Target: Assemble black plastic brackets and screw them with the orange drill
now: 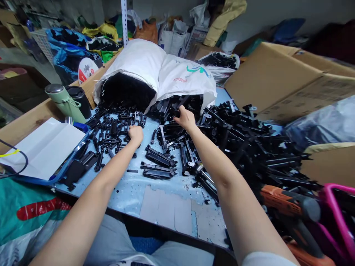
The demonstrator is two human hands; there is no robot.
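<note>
My left hand point(135, 135) is at the pile of small black parts point(112, 129) left of centre, its fingers curled in among them. What those fingers hold, if anything, is hidden. Farther right, my right hand point(185, 118) pinches a black part point(175, 113) at the mouth of the right white sack point(184, 79), where long black parts spill out. Two stacks of black bracket-like pieces point(159, 162) lie on the blue table between my forearms. A large heap of long black parts point(235, 136) spreads to the right of my right arm.
The left white sack point(138, 61) lies open beside the other. A green flask point(63, 101), a black tumbler point(79, 99) and a blue tray point(52, 180) under white paper stand left. An orange power drill point(285, 201) is at lower right, a cardboard box point(274, 77) behind the heap.
</note>
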